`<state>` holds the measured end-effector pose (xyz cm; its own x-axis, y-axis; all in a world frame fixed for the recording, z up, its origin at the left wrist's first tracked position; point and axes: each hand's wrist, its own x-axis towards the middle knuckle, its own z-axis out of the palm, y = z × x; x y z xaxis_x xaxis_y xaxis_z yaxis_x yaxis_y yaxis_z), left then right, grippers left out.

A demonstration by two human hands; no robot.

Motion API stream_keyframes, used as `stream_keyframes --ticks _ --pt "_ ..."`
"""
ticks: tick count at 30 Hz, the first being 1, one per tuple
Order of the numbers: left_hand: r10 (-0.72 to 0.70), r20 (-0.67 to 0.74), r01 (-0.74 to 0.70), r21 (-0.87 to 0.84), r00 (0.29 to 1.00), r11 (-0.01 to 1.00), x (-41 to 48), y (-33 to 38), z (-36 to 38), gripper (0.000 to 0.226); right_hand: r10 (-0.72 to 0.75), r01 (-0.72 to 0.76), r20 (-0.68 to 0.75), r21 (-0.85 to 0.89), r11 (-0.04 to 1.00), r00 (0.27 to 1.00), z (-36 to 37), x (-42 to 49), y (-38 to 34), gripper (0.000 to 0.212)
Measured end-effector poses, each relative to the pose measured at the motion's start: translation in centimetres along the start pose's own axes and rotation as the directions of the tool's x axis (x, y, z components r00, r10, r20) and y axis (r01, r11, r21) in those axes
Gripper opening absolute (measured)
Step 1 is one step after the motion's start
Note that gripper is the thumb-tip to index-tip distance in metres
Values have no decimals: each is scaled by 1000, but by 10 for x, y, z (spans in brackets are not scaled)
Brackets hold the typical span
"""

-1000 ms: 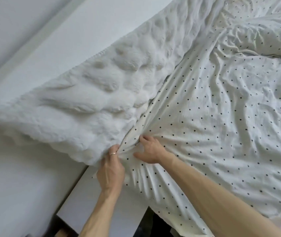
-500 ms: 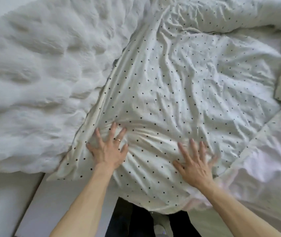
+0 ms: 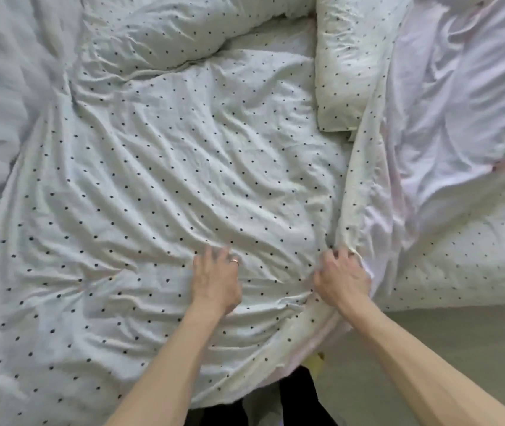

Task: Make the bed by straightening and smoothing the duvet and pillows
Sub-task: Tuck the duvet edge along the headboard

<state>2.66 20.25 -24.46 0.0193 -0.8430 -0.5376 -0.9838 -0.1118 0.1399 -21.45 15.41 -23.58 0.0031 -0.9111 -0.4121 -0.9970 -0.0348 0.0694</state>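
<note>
1. The duvet is white with small dark dots.
2. The pillow, beyond the duvet, is cream with the same dots.
3. The sheet, right of the duvet, is plain pale lilac-white.
4. The floor is beige.

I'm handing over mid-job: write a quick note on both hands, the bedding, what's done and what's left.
Left hand: open, palm flat on the dotted duvet.
Right hand: closed on the duvet's folded right edge.
Dotted pillow lies at the top right, another at top centre; a plain white cover is bunched on the right.
Done: duvet spread over the bed.
Left: it is badly creased; flatten the edge, smooth it, straighten the pillows.
</note>
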Motion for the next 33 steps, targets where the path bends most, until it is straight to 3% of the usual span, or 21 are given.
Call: stream_keyframes --ticks 3,5,7,8,11,13,14,17,19,22,25,26,28,30,32,33 --pt "108 -18 -109 -237 994 965 29 91 3 52 52 -47 -226 27 999 973 -16 39 54 49" --pt "147 -41 -152 -333 988 930 46 144 4 59 148 -113 -158 212 971 976 -30 62 91 77" --pt "179 -24 -176 -368 983 913 57 184 3 61 201 -193 24 406 893 979 -41 75 115 88" --pt "202 0 -189 -350 979 917 61 201 3 62 192 -194 51 457 868 980 -43 77 125 82" --pt "255 77 -229 -253 964 940 65 240 -1 73 236 -144 -79 595 791 969 -42 63 158 42" --pt "286 130 -261 -181 950 948 63 252 1 78 396 -278 10 729 626 918 -29 37 188 29" --pt "318 156 -300 -129 935 945 61 262 5 81 512 -385 113 797 466 852 -17 17 212 32" --pt "376 180 -396 91 909 914 62 267 18 76 726 -609 409 793 16 552 52 -46 256 75" --pt "422 239 -473 225 875 852 64 272 30 66 715 -690 575 701 -181 397 99 -86 263 74" --pt "428 300 -514 338 853 788 63 268 43 65 635 -703 693 637 -317 342 136 -111 237 49" --pt "443 292 -528 370 847 765 56 263 48 72 701 -688 584 702 -183 409 142 -101 204 63" --pt "463 272 -536 382 844 753 55 258 48 73 733 -654 489 752 -79 473 140 -95 193 74" --pt "527 169 -546 406 833 733 55 247 48 73 720 -506 157 810 298 676 132 -80 170 85" --pt "562 35 -532 373 827 760 57 233 46 70 533 -262 -153 739 621 832 115 -60 150 86" --pt "517 -33 -484 304 855 821 65 218 42 67 249 45 -411 586 809 877 98 -34 135 81" --pt "477 -28 -450 290 878 845 68 209 39 67 115 130 -455 472 872 883 97 -24 133 75"
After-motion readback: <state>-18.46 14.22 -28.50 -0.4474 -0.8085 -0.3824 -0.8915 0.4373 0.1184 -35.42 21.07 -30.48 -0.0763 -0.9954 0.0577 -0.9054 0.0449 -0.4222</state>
